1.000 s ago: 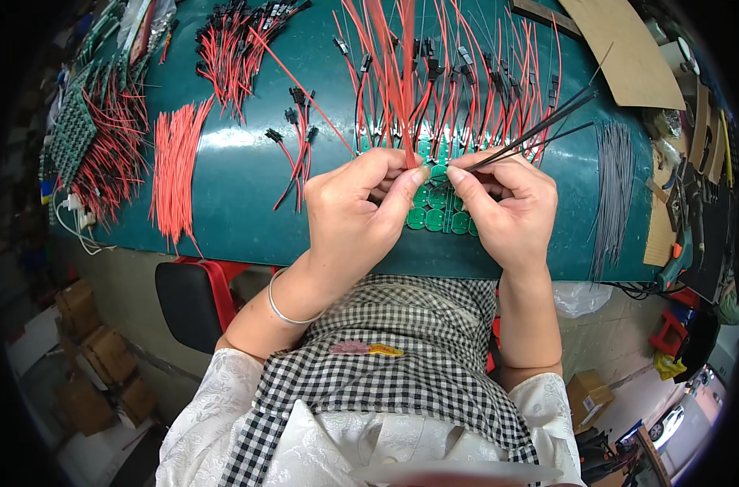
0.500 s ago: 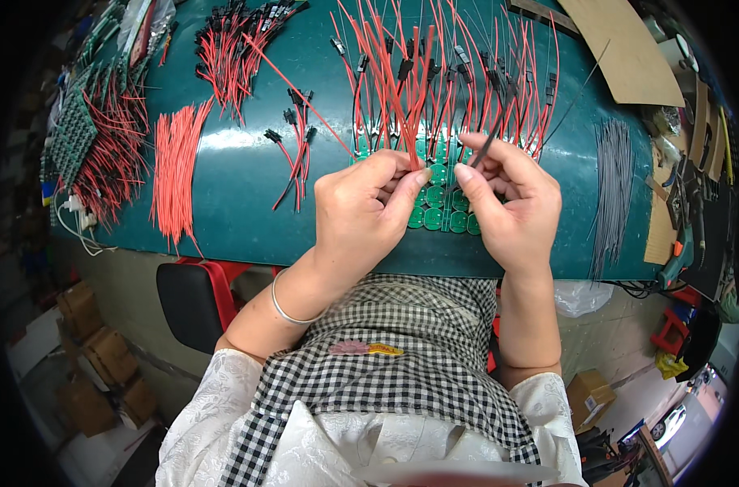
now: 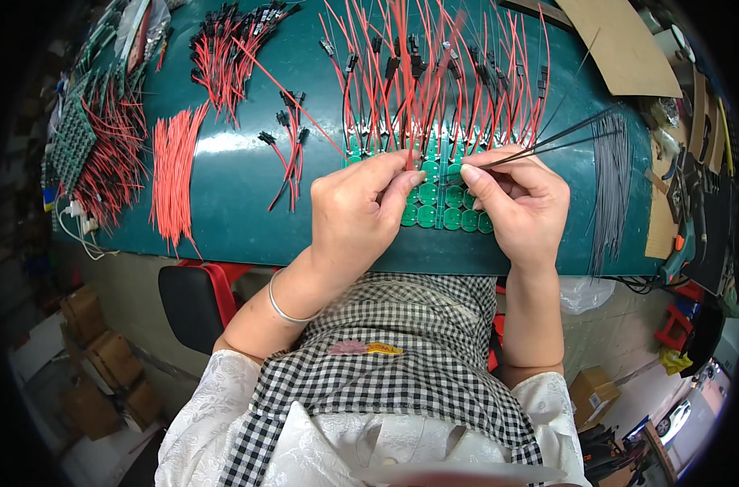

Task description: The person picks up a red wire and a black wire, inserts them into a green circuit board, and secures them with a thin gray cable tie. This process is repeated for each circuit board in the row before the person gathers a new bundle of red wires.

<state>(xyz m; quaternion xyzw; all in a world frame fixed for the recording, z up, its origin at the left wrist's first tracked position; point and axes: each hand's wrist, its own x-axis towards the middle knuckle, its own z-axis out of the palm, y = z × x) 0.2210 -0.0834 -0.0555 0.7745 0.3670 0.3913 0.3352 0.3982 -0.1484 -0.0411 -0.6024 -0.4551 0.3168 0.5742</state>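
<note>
A panel of round green circuit boards [image 3: 427, 216] lies on the teal table, with red and black wires standing up from its far rows. My left hand [image 3: 361, 203] pinches a bundle of upright red wires [image 3: 410, 122] over the panel's left part. In my right hand [image 3: 522, 207], thumb and forefinger grip several thin black wires [image 3: 560, 134], which slant off toward the upper right. Both hands are just above the boards, a short gap between them. The tips of the wires at my fingers are too small to make out.
Loose red wires [image 3: 175, 174] lie at left and dark grey wires [image 3: 610, 191] at right. Red-black leads with connectors [image 3: 232, 57] are heaped at the far left, a few more leads [image 3: 292, 154] nearer. Finished-looking wired panels [image 3: 81, 142] sit at the left edge, cardboard [image 3: 621, 45] at far right.
The black wires in my right hand have swung from upright to slanting right, and that hand has shifted slightly right. My left hand keeps its red bundle, nearly in place. The panel has moved slightly left.
</note>
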